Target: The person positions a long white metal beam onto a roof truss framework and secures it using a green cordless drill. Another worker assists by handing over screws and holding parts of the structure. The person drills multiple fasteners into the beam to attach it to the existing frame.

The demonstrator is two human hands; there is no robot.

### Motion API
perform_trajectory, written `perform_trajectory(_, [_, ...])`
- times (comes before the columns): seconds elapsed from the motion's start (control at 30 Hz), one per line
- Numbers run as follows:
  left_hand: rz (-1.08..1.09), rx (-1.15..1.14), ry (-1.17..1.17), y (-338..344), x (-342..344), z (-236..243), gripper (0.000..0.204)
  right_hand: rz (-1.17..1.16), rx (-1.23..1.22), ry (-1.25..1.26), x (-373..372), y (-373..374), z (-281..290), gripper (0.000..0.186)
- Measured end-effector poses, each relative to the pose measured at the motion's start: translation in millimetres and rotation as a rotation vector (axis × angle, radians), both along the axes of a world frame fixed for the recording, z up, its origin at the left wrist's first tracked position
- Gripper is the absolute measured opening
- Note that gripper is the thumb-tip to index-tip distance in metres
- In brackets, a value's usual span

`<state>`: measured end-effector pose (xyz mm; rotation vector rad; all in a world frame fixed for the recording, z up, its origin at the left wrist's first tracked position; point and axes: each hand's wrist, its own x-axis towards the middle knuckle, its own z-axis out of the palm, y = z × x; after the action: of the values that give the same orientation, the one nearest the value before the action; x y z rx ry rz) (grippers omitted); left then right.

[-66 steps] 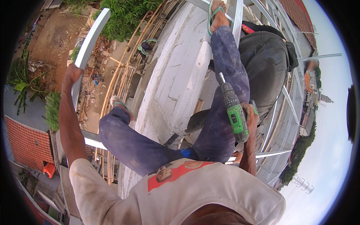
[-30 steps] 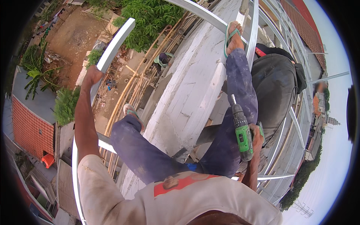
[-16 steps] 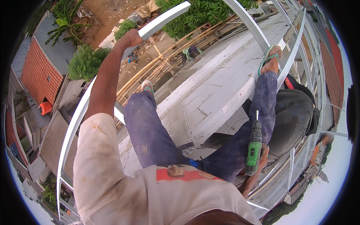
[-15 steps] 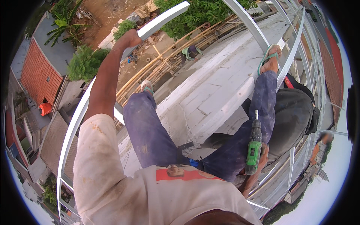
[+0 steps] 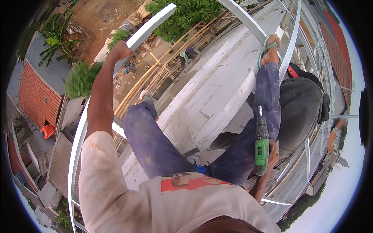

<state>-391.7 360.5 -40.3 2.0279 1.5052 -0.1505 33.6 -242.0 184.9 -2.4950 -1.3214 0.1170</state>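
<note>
My left hand (image 5: 121,50) grips a silver metal beam (image 5: 151,23) at upper left, my arm stretched along it. My right hand (image 5: 272,153) holds a green-and-black cordless drill (image 5: 261,149), its bit pointing upward in the picture, over my right trouser leg. My legs are spread across a white block wall (image 5: 211,91), with sandalled feet at either side; the right foot (image 5: 269,52) is against the metal framing (image 5: 291,39). Just right of that leg is a person in dark clothing (image 5: 299,112), largely bent out of sight.
Far below are bamboo poles (image 5: 163,66), a crouching worker in light green (image 5: 188,56), dirt ground (image 5: 101,23), trees (image 5: 186,15) and tiled roofs (image 5: 39,101). More metal trusses (image 5: 318,70) run along the right, with hazy sky beyond.
The view has swung, so the wall and poles lie more diagonally. My left hand sits higher and further right in the picture, still on the beam; the drill appears more upright.
</note>
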Motion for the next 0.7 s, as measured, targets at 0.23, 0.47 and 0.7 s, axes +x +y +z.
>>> perform_trajectory(0.23, [0.018,-0.011,0.017,-4,2,3,0.048,0.038,0.029,-0.008,-11,12,8,0.030])
perform_trajectory(0.47, [0.042,-0.012,0.057,-5,2,5,0.051,0.052,0.073,-0.007,-7,14,10,0.020])
perform_trajectory(0.7, [0.030,0.021,0.022,-5,3,6,0.051,0.021,0.078,0.035,-11,15,10,0.020])
